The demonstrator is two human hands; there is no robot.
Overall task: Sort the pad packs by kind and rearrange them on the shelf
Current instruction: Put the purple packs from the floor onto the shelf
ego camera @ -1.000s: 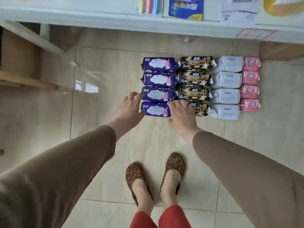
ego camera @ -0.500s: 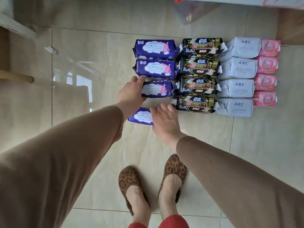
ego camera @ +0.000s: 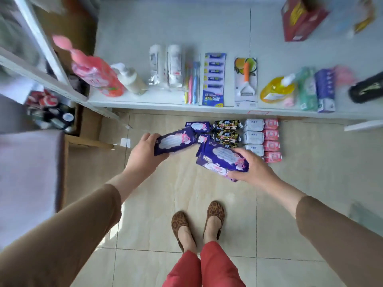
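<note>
Now we face the white shelf (ego camera: 145,102), spread across twelve o'clock and crowded with a pink bottle (ego camera: 94,74), toothbrushes (ego camera: 191,83) and other goods. On the tiled floor (ego camera: 165,199) just below its front edge lie the sorted rows: black packs (ego camera: 227,131) at centre, white packs (ego camera: 253,132) at their three o'clock, pink packs (ego camera: 272,140) beyond those, and the remaining purple packs (ego camera: 198,126) at their nine o'clock. Nearer us, our left hand (ego camera: 143,154) grips one purple pack (ego camera: 175,141) by its near end, fingers curled round it, the pack tilted toward one o'clock. Our right hand (ego camera: 251,168) clamps a second purple pack (ego camera: 222,161) from its three o'clock side, thumb on top, fingers underneath.

We judge both packs are headed for the shelf. Held by one end, the soft wrapping could sag and slide out of our grasp. The shelf front is crowded, so a pack pushed in carelessly might topple the pink bottle or knock goods off the edge.
</note>
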